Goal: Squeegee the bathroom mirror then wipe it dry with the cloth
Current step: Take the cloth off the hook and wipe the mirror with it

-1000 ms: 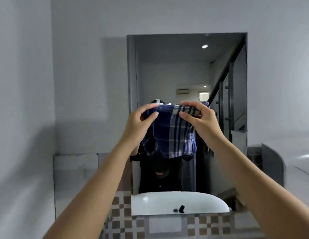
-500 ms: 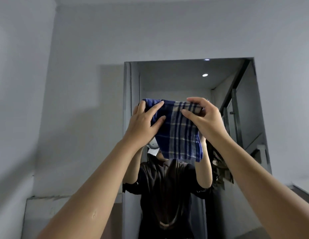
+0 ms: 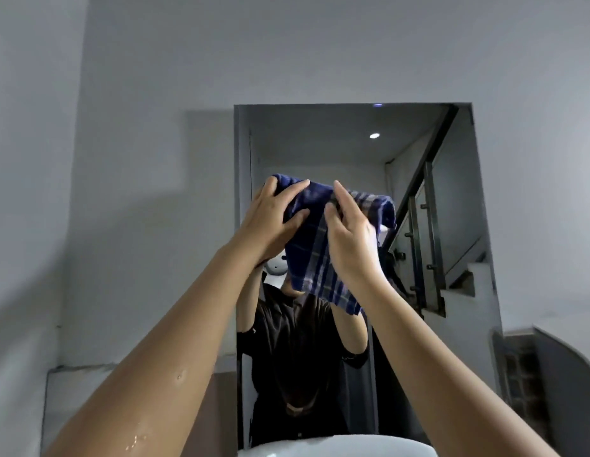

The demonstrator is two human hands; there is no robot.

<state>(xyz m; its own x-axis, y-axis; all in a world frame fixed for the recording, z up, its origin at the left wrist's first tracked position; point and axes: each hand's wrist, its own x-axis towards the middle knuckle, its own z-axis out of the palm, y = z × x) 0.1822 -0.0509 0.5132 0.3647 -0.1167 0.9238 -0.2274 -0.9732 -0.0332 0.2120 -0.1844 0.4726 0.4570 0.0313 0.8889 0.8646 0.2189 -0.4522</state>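
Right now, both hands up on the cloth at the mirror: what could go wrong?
1. The cloth is bunched between the left hand and right hand, with a corner hanging free; wiped this way it may cover little glass and leave streaks.
2. Water drops show on the left forearm; they might drip onto the mirror or sink.

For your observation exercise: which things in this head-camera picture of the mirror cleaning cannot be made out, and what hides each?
- Middle of the mirror: hidden by the cloth and both hands.
- Left hand and right hand: palms face away, grip unseen.
- Mirror's bottom edge: behind the forearms and the white basin.
- Squeegee: not in view.
- Wetness of the glass: too faint to tell.
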